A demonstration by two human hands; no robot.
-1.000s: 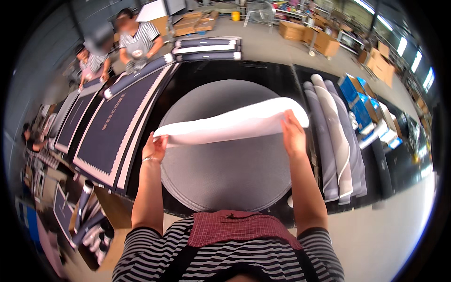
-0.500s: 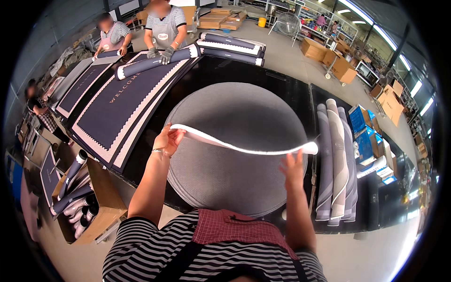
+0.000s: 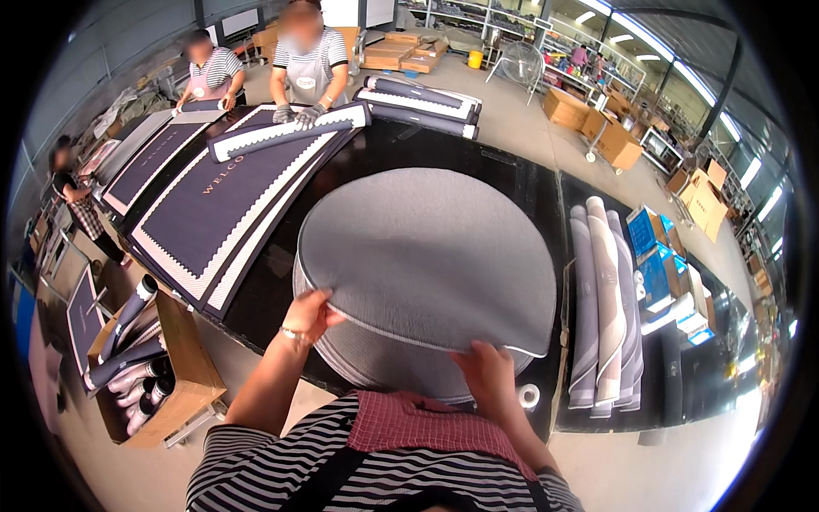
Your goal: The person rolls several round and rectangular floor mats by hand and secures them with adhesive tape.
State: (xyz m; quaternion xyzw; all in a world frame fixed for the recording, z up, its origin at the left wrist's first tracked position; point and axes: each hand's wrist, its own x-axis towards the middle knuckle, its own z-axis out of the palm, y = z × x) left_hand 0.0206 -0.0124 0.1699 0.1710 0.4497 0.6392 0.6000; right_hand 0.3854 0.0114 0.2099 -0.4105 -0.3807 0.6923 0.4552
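Observation:
A round grey mat point(image 3: 426, 247) with a pale edging lies over a stack of similar round mats point(image 3: 380, 360) on the black table point(image 3: 426, 147). Its near edge is lifted clear of the stack. My left hand point(image 3: 312, 314) pinches that edge on the left side. Farther right, my right hand point(image 3: 488, 367) has its fingers closed on the same edge. The lower mats show below the raised edge, between my two hands.
Several rolled mats point(image 3: 604, 299) lie to the right, beside blue-and-white boxes point(image 3: 661, 256). A small white roll point(image 3: 528, 396) is near my right wrist. At the far left, two co-workers handle dark rectangular mats point(image 3: 192, 200). A cardboard box point(image 3: 194, 375) of rolled mats stands at lower left.
The mat's near edge has come down and toward me, and its grey upper face now shows. My right hand has closed on the edge; earlier its fingers were spread.

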